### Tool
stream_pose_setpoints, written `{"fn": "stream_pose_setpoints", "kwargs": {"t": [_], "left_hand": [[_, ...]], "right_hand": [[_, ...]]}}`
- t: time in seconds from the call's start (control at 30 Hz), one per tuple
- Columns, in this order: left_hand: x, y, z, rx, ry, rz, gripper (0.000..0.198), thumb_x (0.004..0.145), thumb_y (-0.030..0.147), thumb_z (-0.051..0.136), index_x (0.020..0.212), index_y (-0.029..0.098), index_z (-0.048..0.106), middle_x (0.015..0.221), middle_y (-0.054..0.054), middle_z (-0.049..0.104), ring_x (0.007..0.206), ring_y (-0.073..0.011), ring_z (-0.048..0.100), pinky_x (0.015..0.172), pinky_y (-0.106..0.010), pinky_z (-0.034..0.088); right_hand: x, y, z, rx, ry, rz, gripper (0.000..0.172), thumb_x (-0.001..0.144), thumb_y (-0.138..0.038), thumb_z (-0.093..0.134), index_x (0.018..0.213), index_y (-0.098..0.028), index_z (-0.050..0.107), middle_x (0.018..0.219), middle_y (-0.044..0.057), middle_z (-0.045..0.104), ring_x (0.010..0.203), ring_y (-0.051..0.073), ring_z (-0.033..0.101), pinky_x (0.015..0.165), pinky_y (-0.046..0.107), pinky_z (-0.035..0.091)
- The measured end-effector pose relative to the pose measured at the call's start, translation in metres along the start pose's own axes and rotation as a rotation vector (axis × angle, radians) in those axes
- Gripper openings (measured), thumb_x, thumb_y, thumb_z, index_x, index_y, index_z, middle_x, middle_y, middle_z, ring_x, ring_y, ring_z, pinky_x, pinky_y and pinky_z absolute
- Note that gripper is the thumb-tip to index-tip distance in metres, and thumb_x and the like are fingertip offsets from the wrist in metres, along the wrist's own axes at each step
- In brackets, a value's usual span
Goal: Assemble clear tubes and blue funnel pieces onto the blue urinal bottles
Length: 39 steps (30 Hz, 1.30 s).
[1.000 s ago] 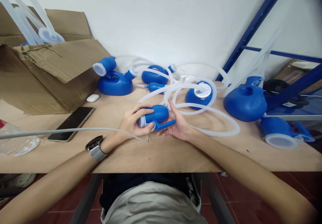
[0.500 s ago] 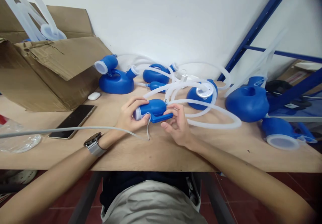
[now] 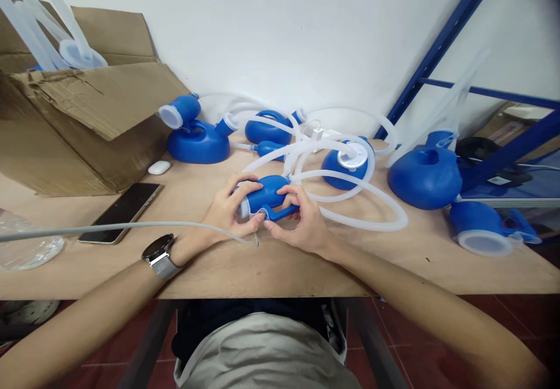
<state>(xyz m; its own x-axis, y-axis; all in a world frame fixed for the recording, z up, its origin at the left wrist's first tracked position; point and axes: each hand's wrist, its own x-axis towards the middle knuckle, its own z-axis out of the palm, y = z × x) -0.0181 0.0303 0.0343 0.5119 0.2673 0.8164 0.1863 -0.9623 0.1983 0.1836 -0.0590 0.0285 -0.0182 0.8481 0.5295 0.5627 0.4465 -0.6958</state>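
Near the table's front edge, my left hand (image 3: 227, 211) is closed around the pale-rimmed end of a blue urinal funnel (image 3: 275, 186), with the thumb at its near side. My right hand (image 3: 301, 217) grips the funnel's blue side handle, its fingers curled around the handle and its thumb close to my left thumb. A thin pale strap or cord hangs by the handle, partly hidden by my thumbs. At the funnel's far end, a translucent hose (image 3: 376, 186) loops out to the right.
Blue urinal bottles (image 3: 199, 147) with hoses stand along the wall, and another bottle (image 3: 424, 182) is at right beside a second funnel (image 3: 476, 220). On the left are a cardboard box (image 3: 79, 138), a phone (image 3: 122, 211), a white earbud case (image 3: 159, 168) and a grey cable (image 3: 131, 224) crossing the table.
My right hand has moved left and closed on the funnel's handle, its thumb now near the strap. My left hand still holds the rimmed end. The view has shifted slightly.
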Motion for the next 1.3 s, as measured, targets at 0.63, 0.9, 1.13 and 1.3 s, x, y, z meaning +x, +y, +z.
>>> {"fn": "stream_pose_setpoints", "kwargs": {"t": [0.63, 0.9, 1.13, 1.3], "left_hand": [[-0.0015, -0.0032, 0.0016, 0.007, 0.028, 0.022, 0.039, 0.088, 0.033, 0.073, 0.126, 0.022, 0.067, 0.126, -0.013, 0.068, 0.112, -0.0284, 0.071, 0.096, -0.045, 0.062], [-0.0006, -0.0029, 0.0020, 0.042, 0.062, 0.064, 0.036, 0.090, 0.031, 0.074, 0.124, 0.022, 0.066, 0.123, -0.012, 0.069, 0.110, -0.0259, 0.073, 0.094, -0.042, 0.063], [-0.0012, -0.0048, 0.0010, -0.036, -0.003, 0.073, 0.044, 0.091, 0.036, 0.070, 0.131, 0.021, 0.062, 0.128, -0.016, 0.065, 0.115, -0.0295, 0.070, 0.095, -0.046, 0.062], [-0.0008, -0.0081, -0.0015, -0.069, -0.048, 0.078, 0.041, 0.090, 0.034, 0.074, 0.128, 0.022, 0.064, 0.132, -0.015, 0.062, 0.120, -0.0299, 0.067, 0.100, -0.047, 0.060]], "right_hand": [[0.0038, 0.0058, -0.0013, -0.051, -0.001, -0.066, 0.044, 0.074, -0.039, 0.076, 0.112, -0.029, 0.056, 0.085, 0.000, 0.067, 0.078, 0.021, 0.067, 0.070, 0.035, 0.056], [-0.0004, 0.0088, 0.0030, -0.019, 0.029, -0.028, 0.041, 0.072, -0.037, 0.077, 0.107, -0.030, 0.057, 0.080, -0.001, 0.067, 0.073, 0.021, 0.066, 0.067, 0.035, 0.055], [0.0018, 0.0079, 0.0028, -0.055, 0.019, -0.058, 0.035, 0.072, -0.036, 0.074, 0.100, -0.029, 0.055, 0.084, 0.000, 0.070, 0.070, 0.020, 0.067, 0.062, 0.034, 0.054], [0.0028, 0.0103, 0.0002, -0.068, 0.051, -0.137, 0.031, 0.073, -0.033, 0.073, 0.097, -0.028, 0.053, 0.083, -0.001, 0.069, 0.065, 0.018, 0.065, 0.058, 0.032, 0.051]]}}
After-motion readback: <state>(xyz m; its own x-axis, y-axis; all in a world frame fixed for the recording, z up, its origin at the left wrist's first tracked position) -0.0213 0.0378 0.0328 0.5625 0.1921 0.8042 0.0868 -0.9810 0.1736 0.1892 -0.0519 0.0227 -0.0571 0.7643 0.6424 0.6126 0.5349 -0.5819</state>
